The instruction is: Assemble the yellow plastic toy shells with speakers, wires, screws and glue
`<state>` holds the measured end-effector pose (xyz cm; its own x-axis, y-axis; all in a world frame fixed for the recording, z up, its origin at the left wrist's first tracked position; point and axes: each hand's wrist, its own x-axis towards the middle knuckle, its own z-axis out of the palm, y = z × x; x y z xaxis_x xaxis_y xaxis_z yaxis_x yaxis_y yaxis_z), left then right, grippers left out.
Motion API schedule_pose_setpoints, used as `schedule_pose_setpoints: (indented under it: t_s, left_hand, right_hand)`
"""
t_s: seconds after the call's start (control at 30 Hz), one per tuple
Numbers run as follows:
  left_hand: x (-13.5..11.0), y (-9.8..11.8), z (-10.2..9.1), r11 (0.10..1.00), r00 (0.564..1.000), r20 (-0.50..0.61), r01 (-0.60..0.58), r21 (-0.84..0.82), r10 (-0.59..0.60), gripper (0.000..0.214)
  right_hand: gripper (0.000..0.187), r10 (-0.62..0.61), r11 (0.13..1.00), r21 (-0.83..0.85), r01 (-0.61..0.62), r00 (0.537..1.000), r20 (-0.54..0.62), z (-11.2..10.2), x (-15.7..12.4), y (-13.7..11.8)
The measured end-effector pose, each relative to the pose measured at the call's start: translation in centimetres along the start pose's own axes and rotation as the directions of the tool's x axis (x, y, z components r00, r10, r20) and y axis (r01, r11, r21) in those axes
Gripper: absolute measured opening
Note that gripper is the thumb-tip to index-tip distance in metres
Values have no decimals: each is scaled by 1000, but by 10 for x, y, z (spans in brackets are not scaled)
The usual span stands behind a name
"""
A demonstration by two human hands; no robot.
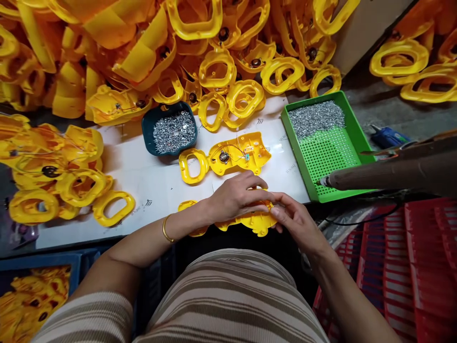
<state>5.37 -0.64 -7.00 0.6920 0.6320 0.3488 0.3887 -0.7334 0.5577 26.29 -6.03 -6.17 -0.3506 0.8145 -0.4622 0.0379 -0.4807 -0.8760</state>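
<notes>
Close to my body, both hands are on a yellow plastic housing half (pixel 255 221) with an oval handle loop at its left end. My left hand (pixel 237 195) lies over its top, fingers curled across it and partly hiding it. At its right end my right hand (pixel 291 214) grips the edge between thumb and fingers. Just beyond them a second yellow housing half (pixel 235 155) lies open side up, showing a round dark part, thin wires and a small green piece. Whether a small part is under my fingers is hidden.
A dark green tub (pixel 145 131) of small metal screws stands beyond on the left. A green perforated tray (pixel 314 178) with screws sits right, a brown-wrapped tool (pixel 392 174) reaching over it. Yellow housings (pixel 143 52) pile up behind and left. Red crates (pixel 389 267) stand lower right.
</notes>
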Motion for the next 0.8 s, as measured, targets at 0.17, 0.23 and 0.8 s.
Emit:
schedule_pose_setpoints:
  t_s: [0.17, 0.23, 0.8]
  left_hand:
    - [5, -4, 4, 996, 1000, 19, -16, 88, 14, 31]
    - [6, -3, 0, 990, 1000, 28, -12, 143, 8, 31]
    - [43, -82, -31, 794, 841, -320, 528, 302, -437, 30]
  right_hand:
    - [43, 7, 1000, -20, -7, 1000, -5, -4, 10, 0]
    - [46, 34, 996, -80, -33, 999, 9, -7, 15, -2]
    - [20, -582, 672, -692, 265, 767, -271, 0, 17, -33]
